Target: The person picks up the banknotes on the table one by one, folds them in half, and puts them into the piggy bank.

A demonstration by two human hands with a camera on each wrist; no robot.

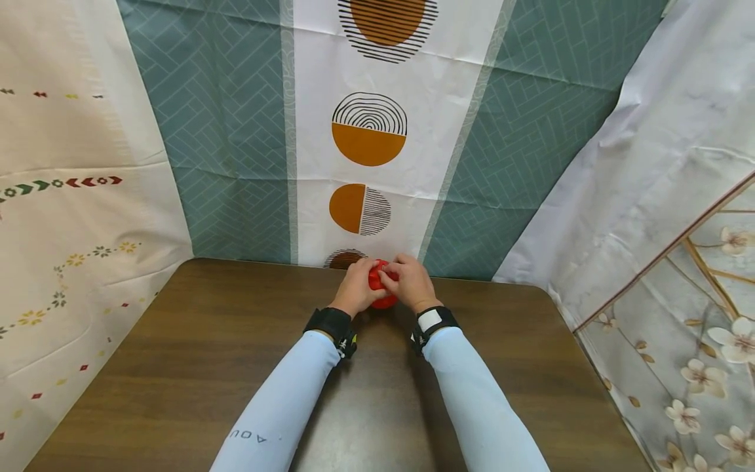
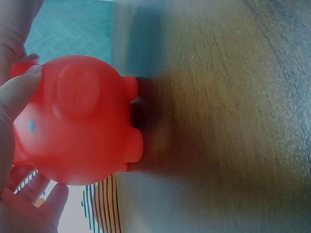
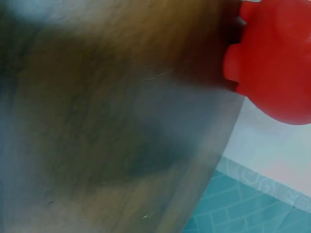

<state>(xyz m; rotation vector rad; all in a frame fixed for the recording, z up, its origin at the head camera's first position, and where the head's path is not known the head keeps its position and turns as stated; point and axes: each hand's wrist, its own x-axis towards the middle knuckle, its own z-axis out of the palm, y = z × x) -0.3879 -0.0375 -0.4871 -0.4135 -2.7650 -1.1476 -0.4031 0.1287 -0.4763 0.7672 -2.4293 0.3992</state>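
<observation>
A red piggy bank [image 1: 385,301] stands on its short feet near the far edge of the wooden table. Its snout and a small dark eye show in the left wrist view, where the piggy bank [image 2: 82,126] appears turned sideways. My left hand [image 1: 355,288] grips it from the left, thumb over the top near an ear, other fingers behind. From the right, my right hand [image 1: 411,283] curls thumb and fingers at its top; any small thing between them is hidden. In the right wrist view only part of the piggy bank [image 3: 274,63] shows, without fingers.
The brown table [image 1: 177,367] ends just behind the piggy bank. A patterned teal and white cloth [image 1: 236,164] hangs beyond that edge. Light printed cloths hang at the left [image 1: 71,262] and right [image 1: 660,164]. Both wrists wear black straps.
</observation>
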